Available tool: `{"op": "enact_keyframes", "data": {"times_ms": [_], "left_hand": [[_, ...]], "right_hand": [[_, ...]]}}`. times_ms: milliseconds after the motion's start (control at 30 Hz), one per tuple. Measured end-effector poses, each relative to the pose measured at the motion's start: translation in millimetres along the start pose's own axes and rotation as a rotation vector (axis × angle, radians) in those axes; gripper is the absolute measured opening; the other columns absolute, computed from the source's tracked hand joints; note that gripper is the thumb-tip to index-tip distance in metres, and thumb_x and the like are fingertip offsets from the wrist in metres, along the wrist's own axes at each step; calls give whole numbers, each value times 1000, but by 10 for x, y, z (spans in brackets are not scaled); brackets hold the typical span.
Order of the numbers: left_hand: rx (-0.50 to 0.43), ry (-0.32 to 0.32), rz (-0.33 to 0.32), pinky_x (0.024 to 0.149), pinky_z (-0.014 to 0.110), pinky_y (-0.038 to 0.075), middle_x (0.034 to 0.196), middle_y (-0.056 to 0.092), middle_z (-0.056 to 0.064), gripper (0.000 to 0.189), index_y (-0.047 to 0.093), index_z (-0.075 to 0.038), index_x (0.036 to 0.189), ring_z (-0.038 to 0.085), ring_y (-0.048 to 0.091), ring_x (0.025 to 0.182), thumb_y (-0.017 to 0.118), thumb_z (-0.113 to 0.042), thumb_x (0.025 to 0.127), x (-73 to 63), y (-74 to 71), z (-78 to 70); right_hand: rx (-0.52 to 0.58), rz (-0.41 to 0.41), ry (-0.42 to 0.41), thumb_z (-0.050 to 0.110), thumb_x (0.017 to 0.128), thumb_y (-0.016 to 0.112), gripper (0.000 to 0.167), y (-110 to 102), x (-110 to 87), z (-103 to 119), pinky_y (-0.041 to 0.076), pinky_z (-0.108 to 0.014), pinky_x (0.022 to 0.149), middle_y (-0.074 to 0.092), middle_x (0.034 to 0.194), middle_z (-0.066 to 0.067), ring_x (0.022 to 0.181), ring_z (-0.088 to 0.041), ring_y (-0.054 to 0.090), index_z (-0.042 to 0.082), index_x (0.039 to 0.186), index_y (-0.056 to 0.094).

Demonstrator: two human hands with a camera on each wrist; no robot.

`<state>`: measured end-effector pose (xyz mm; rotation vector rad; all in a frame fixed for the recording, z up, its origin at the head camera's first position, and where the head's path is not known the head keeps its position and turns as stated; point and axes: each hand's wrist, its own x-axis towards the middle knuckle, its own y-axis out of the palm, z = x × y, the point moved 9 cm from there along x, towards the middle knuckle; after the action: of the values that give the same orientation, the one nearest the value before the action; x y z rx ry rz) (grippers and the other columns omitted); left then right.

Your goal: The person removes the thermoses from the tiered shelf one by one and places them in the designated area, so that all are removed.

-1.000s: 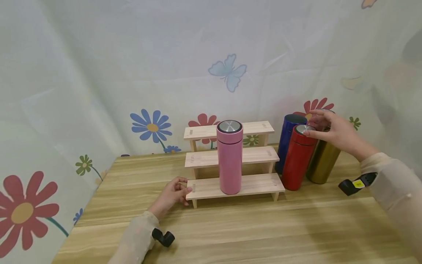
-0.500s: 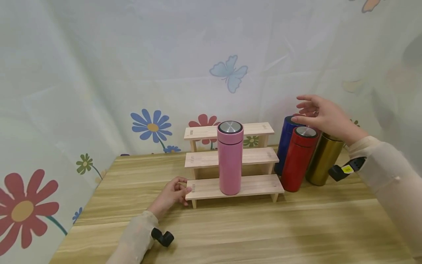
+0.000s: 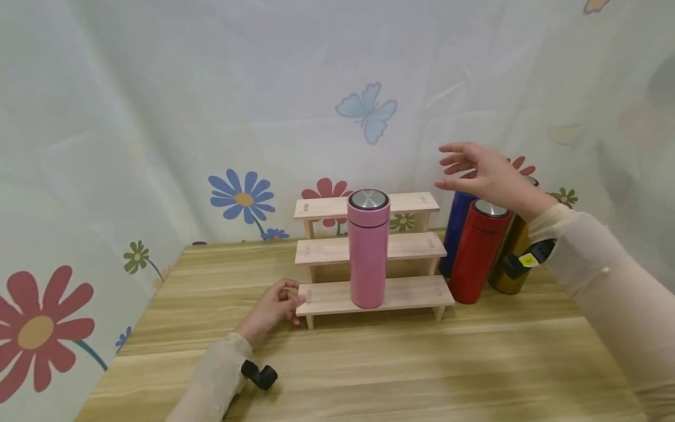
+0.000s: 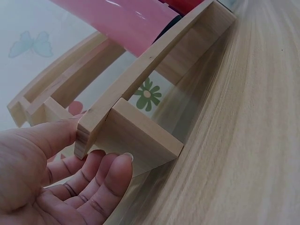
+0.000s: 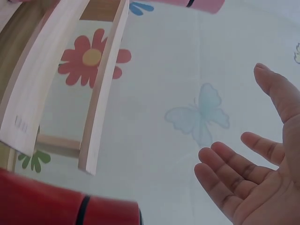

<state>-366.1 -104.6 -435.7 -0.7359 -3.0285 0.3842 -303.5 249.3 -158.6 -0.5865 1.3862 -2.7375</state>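
Note:
A pink thermos bottle (image 3: 368,258) with a steel-topped lid stands upright on the lowest step of a three-step wooden display stand (image 3: 416,292). At that step's left end, my left hand (image 3: 274,308) grips the board, thumb on top and fingers curled beneath, as the left wrist view shows its end (image 4: 86,126). My right hand (image 3: 485,176) is in the air above the blue thermos (image 3: 457,228), fingers spread and nothing between them. A red thermos (image 3: 477,255) stands in front of the blue one. Behind the right wrist is a gold thermos (image 3: 510,272), partly hidden.
The stand and bottles are on a wood-grain table (image 3: 369,369). A pale curtain (image 3: 263,117) with printed flowers and a butterfly hangs close behind. The red thermos is right beside the stand's right end.
My right hand has moved left and slightly up, from above the red and gold thermoses to over the blue one. The left hand keeps its place at the stand.

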Motion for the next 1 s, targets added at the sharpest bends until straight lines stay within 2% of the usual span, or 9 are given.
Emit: {"op": "enact_keyframes", "data": {"times_ms": [200,567,1000], "left_hand": [[-2,-4,0,63,33,59,79,52,2,49,40,5,131,14,57,57,61,-21,95,-10,13,-14],[-14,-1,5,60,31,58,79,52,2,46,38,6,131,13,57,57,59,-16,96,-7,39,-40],[-8,6,5,62,33,58,79,51,1,46,39,5,131,13,56,58,60,-17,96,-7,38,-43]], "right_hand": [[27,25,-34,25,91,67,64,133,26,102,44,-57,102,50,138,-21,123,-36,53,11,146,37],[56,77,-95,21,89,69,64,404,10,144,50,-53,97,53,136,-18,118,-34,59,13,145,39],[113,143,-144,19,90,68,66,697,3,262,51,-51,97,50,139,-19,118,-34,58,11,147,35]]}}
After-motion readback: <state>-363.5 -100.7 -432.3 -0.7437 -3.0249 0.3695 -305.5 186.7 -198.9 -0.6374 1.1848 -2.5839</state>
